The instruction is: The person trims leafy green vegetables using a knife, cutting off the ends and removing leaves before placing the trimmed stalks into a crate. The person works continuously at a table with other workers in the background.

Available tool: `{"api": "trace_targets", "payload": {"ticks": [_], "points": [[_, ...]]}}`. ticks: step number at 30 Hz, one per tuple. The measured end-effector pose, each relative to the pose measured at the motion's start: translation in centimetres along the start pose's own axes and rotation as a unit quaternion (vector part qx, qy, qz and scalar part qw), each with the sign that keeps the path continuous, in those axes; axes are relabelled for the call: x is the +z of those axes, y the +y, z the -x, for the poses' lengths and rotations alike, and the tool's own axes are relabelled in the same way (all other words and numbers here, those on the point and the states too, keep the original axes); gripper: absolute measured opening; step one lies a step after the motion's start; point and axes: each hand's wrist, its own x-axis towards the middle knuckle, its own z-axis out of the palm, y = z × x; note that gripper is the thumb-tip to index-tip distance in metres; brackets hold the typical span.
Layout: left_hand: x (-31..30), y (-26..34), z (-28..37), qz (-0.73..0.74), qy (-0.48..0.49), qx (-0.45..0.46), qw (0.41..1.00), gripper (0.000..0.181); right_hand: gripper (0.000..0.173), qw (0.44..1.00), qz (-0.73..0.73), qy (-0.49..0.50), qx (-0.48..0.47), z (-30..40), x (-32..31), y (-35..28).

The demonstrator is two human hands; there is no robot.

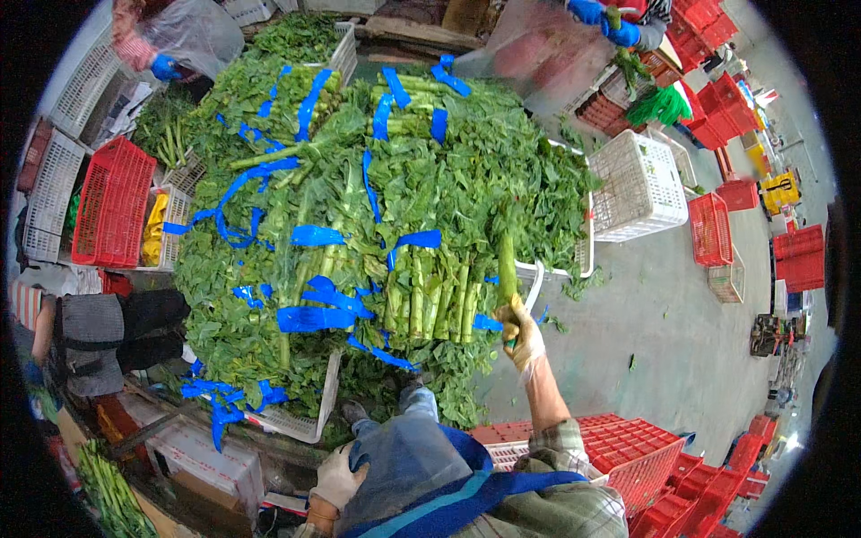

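My right hand, in a pale, stained glove, grips the lower end of a thick leafy vegetable stalk. Its leafy top points away from me. A small dark green bit shows beneath my fingers; what it is I cannot tell. My gloved left hand is low by my lap, against the clear apron, its fingers curled and partly hidden. Before me spreads a large heap of leafy greens. Cut stalks lie side by side on it, near my right hand. Blue tape strips lie across the heap.
White crates and red crates stand on the right, more red crates beside me. A red crate is at the left. Co-workers' blue-gloved hands hold a stalk at the far right; another blue glove shows far left.
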Motion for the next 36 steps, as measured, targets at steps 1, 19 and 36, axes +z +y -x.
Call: {"api": "trace_targets", "payload": {"ticks": [1,19,36], "points": [[0.0,-0.1,0.6,-0.004,0.01,-0.004,1.0,0.064,0.04,0.999,-0.019,-0.034,-0.019,1.8,-0.2,0.8],[-11.6,7.3,6.8,-0.256,0.399,0.384,0.792,0.059,0.062,0.898,0.265,-0.351,-0.005,32.8,8.2,6.1],[-20.3,-5.5,22.1,0.1,0.561,0.093,0.816,0.071,0.063,0.777,0.289,-0.553,-0.082,36.0,23.3,8.8]]}}
